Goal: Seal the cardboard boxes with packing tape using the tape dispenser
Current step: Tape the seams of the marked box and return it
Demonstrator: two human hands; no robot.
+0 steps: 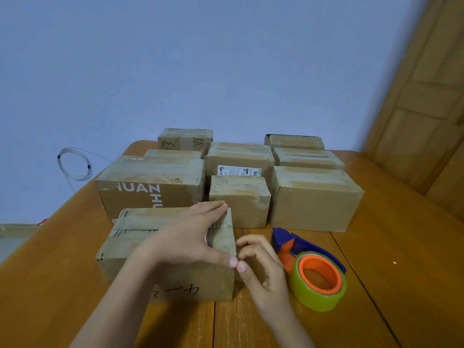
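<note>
A brown cardboard box (140, 237) with tape strips on its top and black handwriting on its front sits nearest me on the wooden table (391, 272). My left hand (190, 237) lies flat over the box's right top, thumb at the near right corner. My right hand (261, 262) is at that same corner, its fingers curled and its thumb tip meeting my left thumb; I cannot tell whether it pinches tape. The tape dispenser (313, 270), blue and orange with a yellow-green roll, lies on the table just right of my right hand, untouched.
Behind the near box stand several taped cardboard boxes (313, 197) in rows, the large left box (150, 187) with white lettering. A coil of thin cable (74, 163) hangs beside the blue wall at left. A wooden door (421, 96) stands at right.
</note>
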